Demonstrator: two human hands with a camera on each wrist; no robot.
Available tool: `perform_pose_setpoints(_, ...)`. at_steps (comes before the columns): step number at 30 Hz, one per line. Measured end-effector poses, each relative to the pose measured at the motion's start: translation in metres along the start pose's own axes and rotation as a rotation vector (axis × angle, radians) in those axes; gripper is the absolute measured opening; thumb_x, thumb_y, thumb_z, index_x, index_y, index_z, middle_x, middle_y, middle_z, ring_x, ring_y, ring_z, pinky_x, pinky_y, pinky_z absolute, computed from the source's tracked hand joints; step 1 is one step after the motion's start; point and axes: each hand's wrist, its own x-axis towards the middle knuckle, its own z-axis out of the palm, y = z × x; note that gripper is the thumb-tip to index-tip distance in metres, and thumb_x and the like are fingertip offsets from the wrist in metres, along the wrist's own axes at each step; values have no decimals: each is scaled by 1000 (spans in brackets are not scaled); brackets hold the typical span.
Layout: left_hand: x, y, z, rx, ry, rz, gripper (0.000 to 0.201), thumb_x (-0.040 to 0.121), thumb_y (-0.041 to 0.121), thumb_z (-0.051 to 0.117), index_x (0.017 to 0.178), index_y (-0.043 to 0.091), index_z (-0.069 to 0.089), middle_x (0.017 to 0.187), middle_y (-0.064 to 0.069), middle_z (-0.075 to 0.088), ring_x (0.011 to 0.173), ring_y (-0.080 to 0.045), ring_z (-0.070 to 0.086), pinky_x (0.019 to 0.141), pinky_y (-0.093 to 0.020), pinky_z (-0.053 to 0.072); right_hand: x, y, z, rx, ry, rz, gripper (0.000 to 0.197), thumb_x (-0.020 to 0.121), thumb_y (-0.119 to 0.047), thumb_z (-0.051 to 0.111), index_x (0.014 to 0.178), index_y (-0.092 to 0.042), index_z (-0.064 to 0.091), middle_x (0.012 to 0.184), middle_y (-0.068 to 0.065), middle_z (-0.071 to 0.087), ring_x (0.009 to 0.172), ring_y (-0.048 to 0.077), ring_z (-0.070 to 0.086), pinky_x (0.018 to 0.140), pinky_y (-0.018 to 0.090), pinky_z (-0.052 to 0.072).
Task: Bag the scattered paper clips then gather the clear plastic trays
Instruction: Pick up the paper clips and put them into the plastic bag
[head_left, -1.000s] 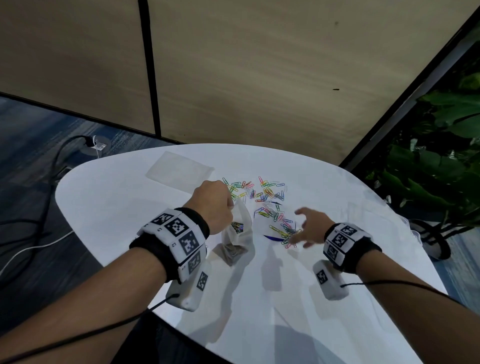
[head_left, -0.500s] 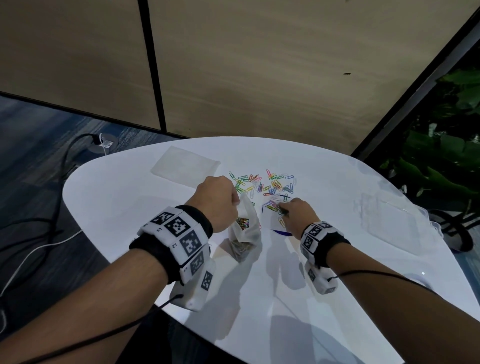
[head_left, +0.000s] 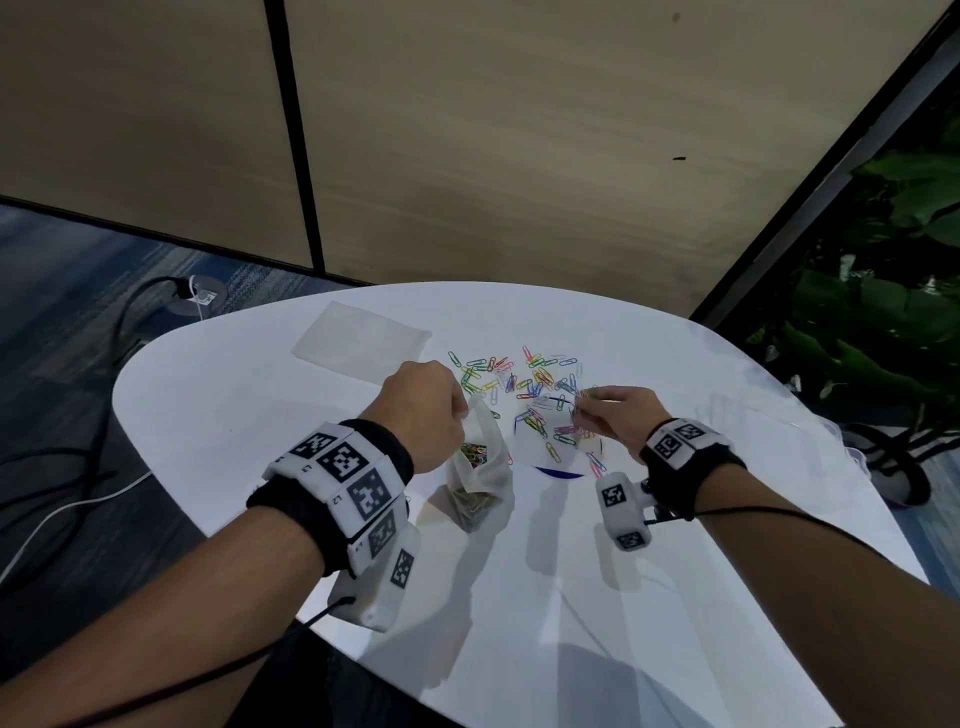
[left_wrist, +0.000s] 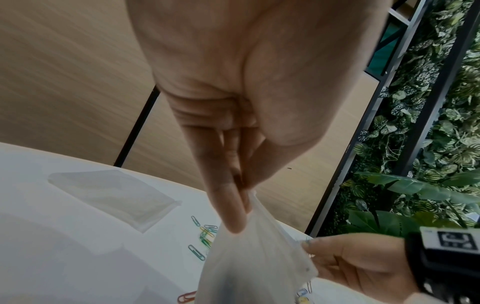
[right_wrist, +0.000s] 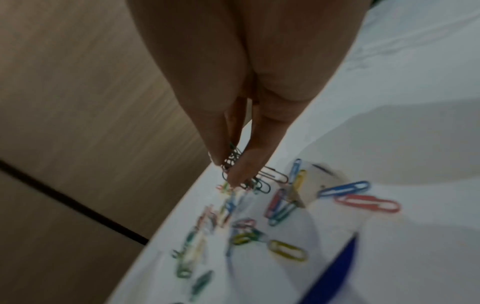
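Coloured paper clips (head_left: 535, 387) lie scattered on the white table (head_left: 260, 415), some on a round clear lid with a blue rim (head_left: 563, 472). My left hand (head_left: 423, 405) pinches the top edge of a small clear plastic bag (head_left: 480, 467) (left_wrist: 249, 257) that holds several clips and hangs to the table. My right hand (head_left: 615, 415) is raised just right of the pile and pinches a small bunch of paper clips (right_wrist: 233, 162) between thumb and fingers. One clear plastic tray (head_left: 361, 340) lies flat at the far left; another clear tray (head_left: 774, 431) is faintly visible at the right.
A wooden panel wall stands behind the table. Green plants (head_left: 883, 322) fill the right side. Cables (head_left: 62, 509) run over the blue carpet at the left. The table's near half (head_left: 571, 623) carries only shadows.
My right hand has closed on a bunch of clips in the pile and lifted them slightly. The left hand keeps its hold on the bag's edge.
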Motion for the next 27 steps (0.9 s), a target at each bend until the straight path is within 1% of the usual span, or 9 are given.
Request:
perform_pose_setpoints(2,1,1,1,-5,0,4,27,90,3,53,106,9,74,100,-11,72,85,-27,69,85,-33,58,-14,-16,0,266,-131,24,13,88,-3,68,97,6,68,94,20,70,77,18,71,72,21,60)
perform_pose_setpoints(7,3,3,3,-18,-7,-8,27,90,3,52,104,10,74,96,-9,70,91,-30,70,86,-33,58,-58,-48,19,522,-395,27,10,93,-6,60,96,2,65,88,11,71,92,16,70,80,20,58)
perform_pose_setpoints(10,4,4,3,-38,-1,-21,26,88,3,53,100,11,74,100,-11,71,91,-30,71,87,-35,59,-82,-55,41,504,-535,5,11,95,-5,57,92,-1,66,90,10,69,100,18,65,84,21,57)
perform_pose_setpoints(12,5,5,4,-60,10,-20,26,87,3,53,99,10,75,94,-12,71,89,-31,71,87,-37,59,-96,-55,53,395,-596,-34,10,94,-4,58,91,-1,66,91,10,68,93,17,67,83,21,57)
perform_pose_setpoints(15,4,6,5,-84,31,-9,21,87,5,57,97,9,75,90,-13,72,86,-32,72,84,-39,60,-105,-48,70,120,-514,-176,6,88,3,65,90,-1,67,86,16,68,77,23,68,84,32,59)
perform_pose_setpoints(17,3,6,5,-74,34,1,21,88,6,57,95,9,76,90,-14,73,84,-32,72,83,-39,61,-107,-43,80,-85,-410,-330,17,80,7,69,78,-10,69,78,12,69,73,25,67,84,42,59)
perform_pose_setpoints(19,2,5,3,-70,29,9,24,87,4,54,90,8,78,86,-15,73,82,-31,72,81,-39,61,-110,-43,88,-319,-274,-467,20,72,-1,73,70,-20,69,65,1,68,64,16,65,76,36,60)
perform_pose_setpoints(22,1,3,0,-60,27,19,28,85,1,52,84,9,78,81,-15,71,80,-32,72,80,-40,61,-112,-47,97,-559,-131,-638,11,70,-12,75,69,-21,70,57,-6,61,54,4,55,61,21,51)
perform_pose_setpoints(27,5,-9,-4,-130,62,-18,25,89,2,55,97,8,78,90,-15,74,78,-30,74,80,-40,62,-116,-54,100,-646,-198,-670,14,76,-10,71,88,-15,77,78,-2,73,73,10,67,78,23,56)
